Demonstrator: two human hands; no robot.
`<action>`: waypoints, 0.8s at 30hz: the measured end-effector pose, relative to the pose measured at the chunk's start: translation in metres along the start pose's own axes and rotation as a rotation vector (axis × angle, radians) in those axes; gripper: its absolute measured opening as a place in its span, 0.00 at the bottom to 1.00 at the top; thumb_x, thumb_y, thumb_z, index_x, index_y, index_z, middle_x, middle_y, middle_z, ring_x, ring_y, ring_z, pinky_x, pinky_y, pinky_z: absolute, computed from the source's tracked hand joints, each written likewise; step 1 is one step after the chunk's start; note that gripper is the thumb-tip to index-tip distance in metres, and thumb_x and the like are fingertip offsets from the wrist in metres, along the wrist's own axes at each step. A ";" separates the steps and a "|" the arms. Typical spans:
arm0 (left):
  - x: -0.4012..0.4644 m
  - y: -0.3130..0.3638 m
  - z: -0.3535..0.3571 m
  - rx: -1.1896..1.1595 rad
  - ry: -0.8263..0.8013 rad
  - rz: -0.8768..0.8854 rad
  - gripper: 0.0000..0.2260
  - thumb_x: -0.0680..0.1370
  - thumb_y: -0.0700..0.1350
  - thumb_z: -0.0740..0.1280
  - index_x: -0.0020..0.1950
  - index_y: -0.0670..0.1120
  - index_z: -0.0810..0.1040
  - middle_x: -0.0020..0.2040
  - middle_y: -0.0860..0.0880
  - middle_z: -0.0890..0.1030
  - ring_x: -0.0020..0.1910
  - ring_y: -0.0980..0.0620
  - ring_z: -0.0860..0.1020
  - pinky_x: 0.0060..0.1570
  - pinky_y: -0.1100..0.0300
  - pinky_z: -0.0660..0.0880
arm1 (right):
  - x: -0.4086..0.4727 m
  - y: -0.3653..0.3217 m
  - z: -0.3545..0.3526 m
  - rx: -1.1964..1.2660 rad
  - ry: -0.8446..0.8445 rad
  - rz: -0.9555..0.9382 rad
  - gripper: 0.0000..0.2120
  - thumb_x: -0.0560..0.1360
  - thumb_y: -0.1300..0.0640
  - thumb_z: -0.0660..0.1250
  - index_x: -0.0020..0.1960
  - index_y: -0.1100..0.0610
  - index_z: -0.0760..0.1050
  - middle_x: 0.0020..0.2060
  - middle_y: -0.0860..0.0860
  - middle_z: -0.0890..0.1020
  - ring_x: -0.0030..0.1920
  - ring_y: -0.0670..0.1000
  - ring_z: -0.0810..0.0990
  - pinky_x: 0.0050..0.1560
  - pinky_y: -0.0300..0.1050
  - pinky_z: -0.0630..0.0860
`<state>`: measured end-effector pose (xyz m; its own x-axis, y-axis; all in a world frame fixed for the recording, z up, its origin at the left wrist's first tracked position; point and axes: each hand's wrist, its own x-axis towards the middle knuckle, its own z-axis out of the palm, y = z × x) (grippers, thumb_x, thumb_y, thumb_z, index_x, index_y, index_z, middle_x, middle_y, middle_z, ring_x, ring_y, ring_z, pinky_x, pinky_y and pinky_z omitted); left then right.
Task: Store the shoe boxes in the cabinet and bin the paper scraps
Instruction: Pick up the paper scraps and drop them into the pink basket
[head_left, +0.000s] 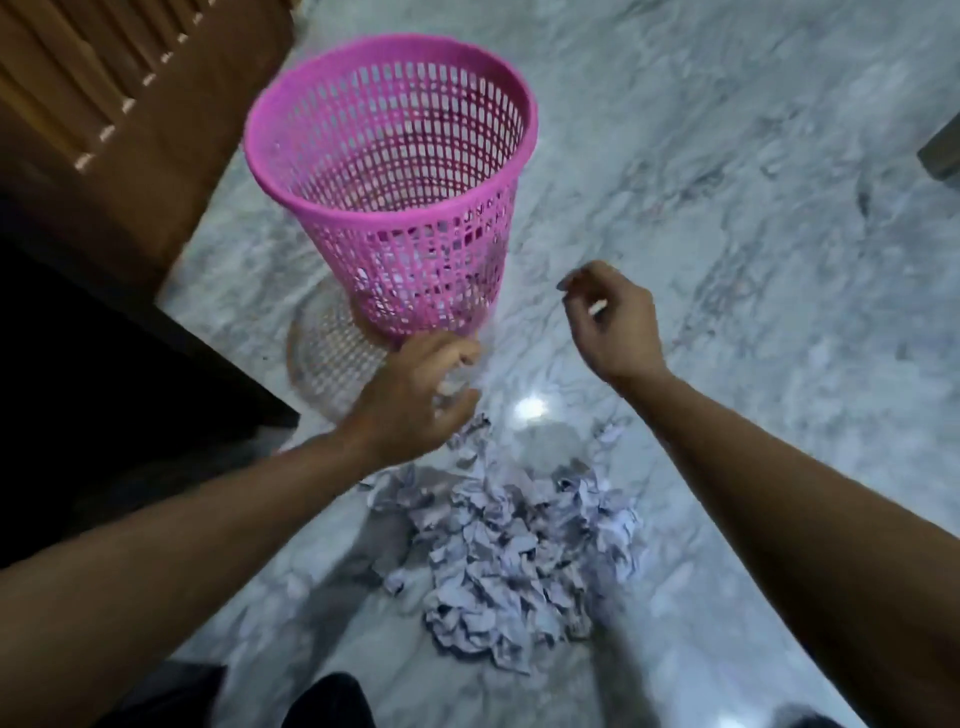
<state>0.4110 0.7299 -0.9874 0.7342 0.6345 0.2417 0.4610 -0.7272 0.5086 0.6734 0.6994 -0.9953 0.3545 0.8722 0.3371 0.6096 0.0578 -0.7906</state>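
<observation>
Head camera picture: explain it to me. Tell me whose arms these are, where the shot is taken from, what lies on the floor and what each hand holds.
No machine here. A person wears a camera on the head, looking down, so both arms are their own. On the marble floor stands a pink mesh basket, apparently empty. Nearer the person lies a heap of crumpled paper scraps. The left hand, just below the basket, is blurred; it seems to grip some paper. The right hand, fingers curled, holds a small white scrap. A wooden cabinet stands at upper left.

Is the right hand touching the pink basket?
Apart. The head view shows bare marble floor between the right hand and the pink basket.
</observation>
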 end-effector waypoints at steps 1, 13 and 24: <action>-0.026 -0.015 0.019 0.060 -0.163 -0.104 0.33 0.75 0.60 0.71 0.76 0.48 0.67 0.72 0.44 0.70 0.71 0.44 0.69 0.70 0.46 0.68 | -0.032 0.019 0.002 -0.119 -0.135 -0.005 0.08 0.75 0.57 0.66 0.52 0.50 0.80 0.45 0.46 0.83 0.46 0.50 0.82 0.46 0.47 0.78; -0.158 -0.039 0.095 0.260 -0.785 -0.281 0.59 0.63 0.82 0.60 0.77 0.59 0.26 0.76 0.49 0.22 0.79 0.41 0.32 0.77 0.38 0.44 | -0.204 0.052 0.063 -0.759 -0.987 0.058 0.55 0.70 0.28 0.68 0.81 0.40 0.34 0.82 0.59 0.39 0.82 0.64 0.42 0.76 0.72 0.49; -0.066 -0.032 0.137 0.092 -0.503 -0.366 0.28 0.73 0.45 0.64 0.73 0.54 0.64 0.72 0.48 0.62 0.67 0.42 0.69 0.50 0.50 0.76 | -0.159 0.065 0.060 -0.571 -0.789 0.123 0.29 0.72 0.47 0.72 0.71 0.48 0.66 0.70 0.54 0.67 0.64 0.58 0.72 0.55 0.52 0.77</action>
<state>0.4160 0.6762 -1.1326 0.6548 0.6623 -0.3642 0.7516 -0.5199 0.4059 0.6146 0.5937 -1.1310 -0.0103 0.9428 -0.3331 0.9252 -0.1174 -0.3609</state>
